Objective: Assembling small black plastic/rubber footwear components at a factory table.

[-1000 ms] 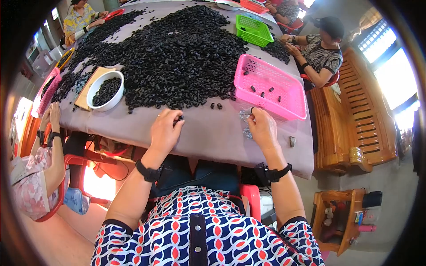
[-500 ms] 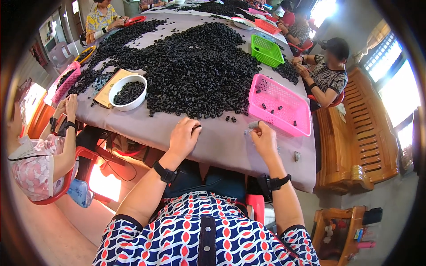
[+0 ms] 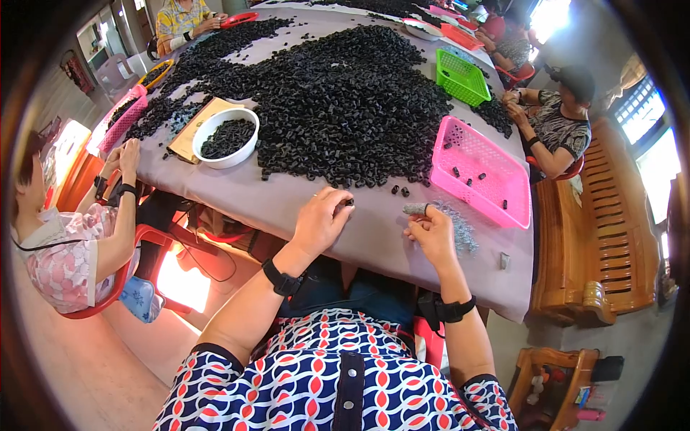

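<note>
Black and glossy, a short cylindrical piece (image 3: 350, 202) is mostly hidden by the left hand (image 3: 321, 221); only its end is seen, with thumb and fingertips closed on it over the near side of the greyish-mauve tablecloth (image 3: 384, 248). Whether the cloth is touched by it cannot be told.

By the right hand (image 3: 436, 235) the thumb is bent toward the curled fingers; whether anything is pinched there cannot be made out. At its index finger a rough grey tube-like cover (image 3: 415, 209) is seen, and behind the hand a scatter of pale grey bits (image 3: 465, 235) is partly blocked from view.

Beyond the hands, similar pieces are heaped in a large black pile (image 3: 352, 108), cut into single shapes only at its edge. A few are held in the pink perforated plastic basket (image 3: 496, 188). Part of a tan flat board (image 3: 192, 136) is covered by the round white bowl (image 3: 228, 161).
</note>
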`<state>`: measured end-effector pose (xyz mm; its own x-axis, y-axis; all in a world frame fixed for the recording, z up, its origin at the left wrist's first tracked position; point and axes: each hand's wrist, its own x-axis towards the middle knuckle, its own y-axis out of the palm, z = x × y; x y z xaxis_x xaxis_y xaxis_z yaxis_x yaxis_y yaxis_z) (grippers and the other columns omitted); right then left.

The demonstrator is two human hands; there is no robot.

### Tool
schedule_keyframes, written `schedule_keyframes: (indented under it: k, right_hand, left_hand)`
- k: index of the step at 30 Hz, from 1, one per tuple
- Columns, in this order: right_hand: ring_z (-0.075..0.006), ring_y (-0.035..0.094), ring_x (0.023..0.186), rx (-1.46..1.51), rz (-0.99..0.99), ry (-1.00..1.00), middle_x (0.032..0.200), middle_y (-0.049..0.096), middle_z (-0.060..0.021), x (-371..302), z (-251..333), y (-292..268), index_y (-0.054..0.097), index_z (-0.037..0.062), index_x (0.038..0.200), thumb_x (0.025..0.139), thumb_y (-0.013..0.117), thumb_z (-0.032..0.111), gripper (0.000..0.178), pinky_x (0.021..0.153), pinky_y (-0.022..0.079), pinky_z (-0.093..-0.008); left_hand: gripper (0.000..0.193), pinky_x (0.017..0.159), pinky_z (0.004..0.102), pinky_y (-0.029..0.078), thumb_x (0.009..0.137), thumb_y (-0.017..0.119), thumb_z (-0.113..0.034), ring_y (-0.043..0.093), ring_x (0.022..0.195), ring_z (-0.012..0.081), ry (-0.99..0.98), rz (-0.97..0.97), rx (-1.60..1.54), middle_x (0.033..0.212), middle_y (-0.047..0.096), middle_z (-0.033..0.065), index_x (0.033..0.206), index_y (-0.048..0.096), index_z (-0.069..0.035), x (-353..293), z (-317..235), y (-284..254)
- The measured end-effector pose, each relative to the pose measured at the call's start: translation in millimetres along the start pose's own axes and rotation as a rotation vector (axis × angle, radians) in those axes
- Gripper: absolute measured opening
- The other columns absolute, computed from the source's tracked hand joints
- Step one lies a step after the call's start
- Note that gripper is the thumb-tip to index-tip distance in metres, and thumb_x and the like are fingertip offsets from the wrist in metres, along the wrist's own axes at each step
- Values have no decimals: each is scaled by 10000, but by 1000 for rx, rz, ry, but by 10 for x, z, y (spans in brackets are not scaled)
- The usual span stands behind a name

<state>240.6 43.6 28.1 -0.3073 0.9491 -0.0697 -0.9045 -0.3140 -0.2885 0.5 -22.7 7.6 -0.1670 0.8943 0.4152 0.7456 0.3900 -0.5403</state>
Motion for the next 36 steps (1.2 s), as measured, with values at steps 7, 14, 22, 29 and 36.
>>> schedule_keyframes:
  k: [7,14,22,29,36]
  right_hand:
    - [-120,650,795,265,89,-48,922,649,-59,-28,141,225,638,-14,1085,855,597,-46,235,706,531,-229]
    - [-124,643,801,453,-15,-179,944,649,-67,-20,263,399,625,-11,1118,857,611,-58,266,734,545,-254]
    - [-85,610,806,319,-106,-239,924,637,-28,-151,301,550,639,1,1091,874,607,-19,220,691,544,-240]
    - [-103,602,772,113,-168,-341,906,641,-41,-160,219,573,654,7,1057,843,630,2,215,703,507,-253]
    - [-106,599,797,195,-127,-337,902,635,-40,-132,203,574,654,11,1063,840,622,-9,227,711,504,-255]
  left_hand:
    - [214,716,240,513,940,534,-69,604,802,82,-177,133,-557,991,656,47,1138,588,-8,-86,-41,147]
    - [230,709,216,515,949,522,-61,609,761,80,-411,321,-963,999,679,86,1166,561,6,-99,-254,184]
    - [179,698,209,500,945,540,-65,633,773,94,-451,352,-1074,997,681,81,1113,552,-6,-134,-305,229]
    - [184,696,217,512,930,574,-58,651,770,115,-474,367,-1106,937,666,61,1104,558,-1,-141,-374,222]
    - [236,702,214,512,927,575,-49,646,781,103,-465,372,-1110,929,657,43,1156,549,0,-148,-290,229]
